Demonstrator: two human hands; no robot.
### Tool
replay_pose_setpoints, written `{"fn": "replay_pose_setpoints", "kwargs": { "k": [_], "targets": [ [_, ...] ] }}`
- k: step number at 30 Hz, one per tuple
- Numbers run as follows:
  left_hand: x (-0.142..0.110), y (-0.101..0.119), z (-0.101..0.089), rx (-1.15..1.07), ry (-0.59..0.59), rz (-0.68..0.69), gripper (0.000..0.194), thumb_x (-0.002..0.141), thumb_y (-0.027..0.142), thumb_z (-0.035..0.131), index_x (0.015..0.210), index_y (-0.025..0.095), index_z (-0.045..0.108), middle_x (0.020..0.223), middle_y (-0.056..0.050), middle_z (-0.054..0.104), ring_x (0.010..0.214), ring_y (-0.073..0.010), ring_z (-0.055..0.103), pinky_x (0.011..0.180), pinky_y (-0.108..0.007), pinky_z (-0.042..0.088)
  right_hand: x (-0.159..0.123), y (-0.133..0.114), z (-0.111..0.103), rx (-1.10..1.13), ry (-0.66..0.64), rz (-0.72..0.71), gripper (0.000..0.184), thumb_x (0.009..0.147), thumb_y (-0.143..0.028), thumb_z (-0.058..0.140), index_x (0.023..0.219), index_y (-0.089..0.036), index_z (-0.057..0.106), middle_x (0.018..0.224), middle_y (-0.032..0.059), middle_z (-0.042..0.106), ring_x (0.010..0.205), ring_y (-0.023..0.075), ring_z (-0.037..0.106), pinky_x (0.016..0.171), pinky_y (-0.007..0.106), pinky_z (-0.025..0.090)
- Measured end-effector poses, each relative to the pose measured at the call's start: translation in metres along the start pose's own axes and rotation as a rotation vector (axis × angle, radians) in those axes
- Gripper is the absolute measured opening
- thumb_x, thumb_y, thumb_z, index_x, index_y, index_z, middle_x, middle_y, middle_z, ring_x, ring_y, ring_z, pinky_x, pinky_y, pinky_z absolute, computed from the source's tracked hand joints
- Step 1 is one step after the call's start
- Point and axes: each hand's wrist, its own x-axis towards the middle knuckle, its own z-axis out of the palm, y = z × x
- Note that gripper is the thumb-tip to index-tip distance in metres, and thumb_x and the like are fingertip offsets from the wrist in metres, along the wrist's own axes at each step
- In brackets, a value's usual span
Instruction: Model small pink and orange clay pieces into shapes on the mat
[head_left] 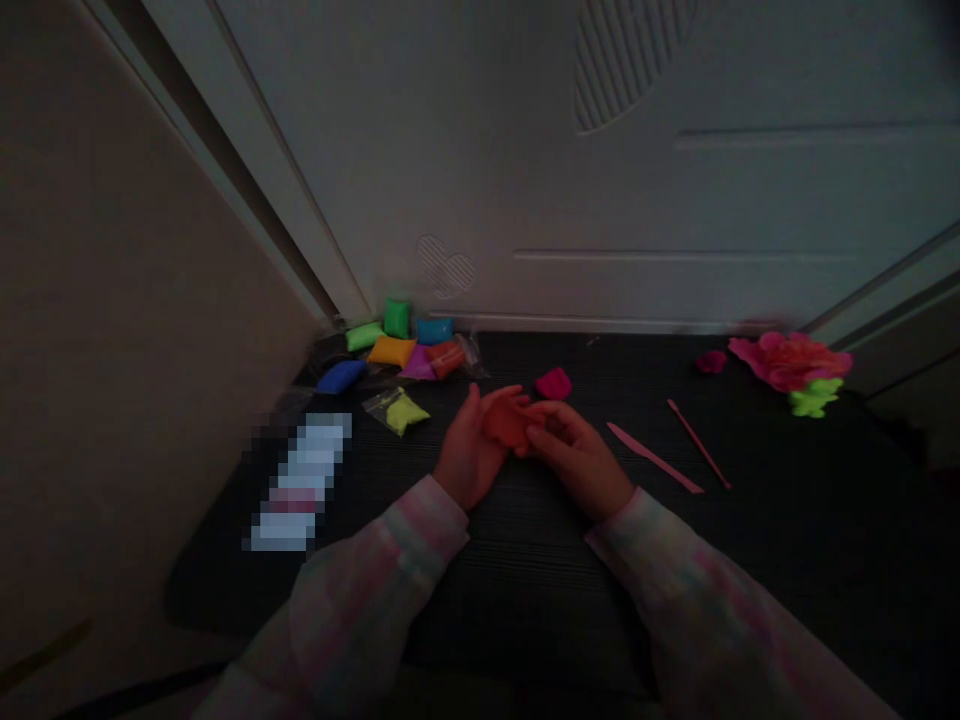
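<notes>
A thin, flattened piece of orange-red modelling clay (507, 425) lies against the palm of my left hand (471, 455), whose thumb points up and away from the clay. My right hand (574, 455) pinches the right edge of the same piece between thumb and fingers. Just behind my hands sits a small magenta lump of clay (553, 384) on the dark table. On the right, a pink plastic clay knife (655, 458) and a slim pink modelling stick (698, 443) lie side by side, apart from my right hand.
Several coloured clay packets (392, 351) are bunched at the back left, with an opened yellow-green packet (405, 412) nearer. A blurred-out pale strip (300, 485) lies at left. A pink clay flower (795, 362) with a green piece (816, 397) stands back right. A white panel (480, 200) rises behind the table (517, 590).
</notes>
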Motion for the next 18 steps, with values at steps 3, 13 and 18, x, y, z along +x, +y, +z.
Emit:
{"fn": "replay_pose_setpoints", "kwargs": {
  "k": [3, 13, 18],
  "targets": [
    [-0.0028, 0.0026, 0.0019, -0.076, -0.060, -0.136, 0.047, 0.077, 0.051, 0.030, 0.097, 0.016, 0.054, 0.086, -0.008, 0.059, 0.071, -0.0159, 0.055, 0.054, -0.024, 0.041, -0.0030, 0.0015, 0.0047, -0.096, -0.053, -0.029, 0.019, 0.066, -0.024, 0.059, 0.083, -0.022, 0.052, 0.087, -0.0021, 0.055, 0.070, 0.0105, 0.057, 0.062, 0.026, 0.048],
    [-0.0016, -0.0016, -0.0014, 0.098, -0.034, -0.055, 0.032, 0.068, 0.009, 0.054, 0.100, 0.015, 0.053, 0.090, -0.005, 0.061, 0.083, -0.0129, 0.055, 0.078, -0.028, 0.040, -0.0027, -0.0015, -0.0017, -0.376, 0.172, -0.143, 0.015, 0.071, -0.030, 0.053, 0.081, -0.019, 0.052, 0.076, 0.0002, 0.060, 0.066, 0.0113, 0.055, 0.058, 0.024, 0.043],
    [0.0001, 0.0002, -0.0024, 0.151, -0.014, -0.009, 0.031, 0.070, 0.008, 0.053, 0.101, 0.015, 0.053, 0.092, -0.005, 0.061, 0.084, -0.0122, 0.056, 0.080, -0.028, 0.040, -0.0003, -0.0029, -0.0039, -0.449, 0.284, -0.184, 0.015, 0.070, -0.032, 0.053, 0.076, -0.018, 0.055, 0.071, -0.0002, 0.058, 0.064, 0.0120, 0.053, 0.059, 0.025, 0.041]
  ]
}}
